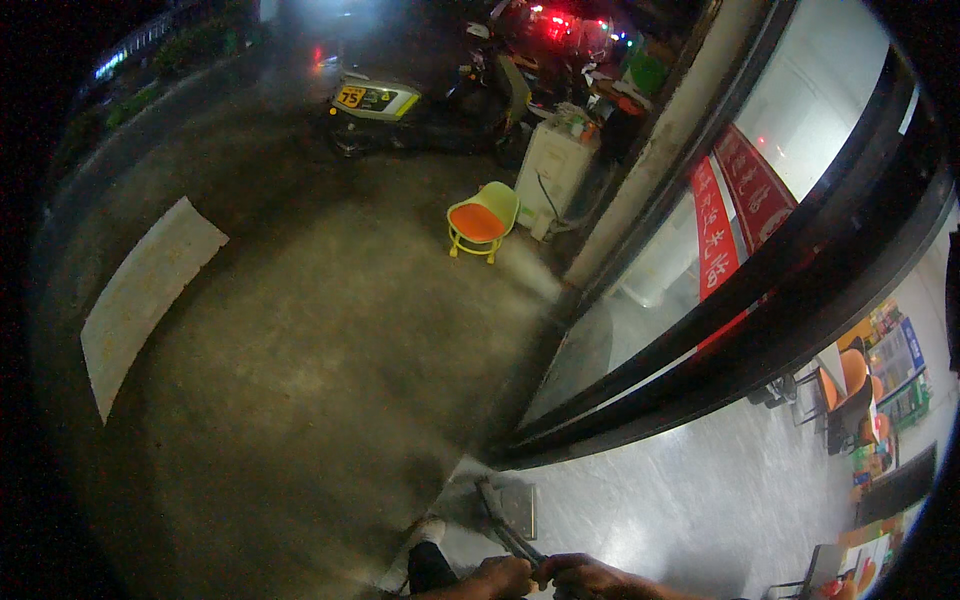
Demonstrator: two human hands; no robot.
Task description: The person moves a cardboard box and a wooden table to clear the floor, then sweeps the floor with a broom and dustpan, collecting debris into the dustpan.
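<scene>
At the bottom edge, my left hand (504, 576) and my right hand (576, 573) are close together, fingers curled. Both close around the near end of a long, dark, narrow bar (504, 523), whose exact kind I cannot make out. From my hands it slants up and left to the doorway floor. Beside it, a rectangular metal plate (520, 511) lies on the pale floor (637, 502). My foot in a light shoe (431, 529) and a dark trouser leg (430, 570) show left of the hands, by the threshold.
A black-framed glass door (645, 375) with red banners bearing writing (716, 240) rises at right. Outside, a small green chair with an orange seat (480, 221) stands near a white appliance (555, 172) and a parked scooter (375, 97). A pale sheet (154, 300) lies on the concrete.
</scene>
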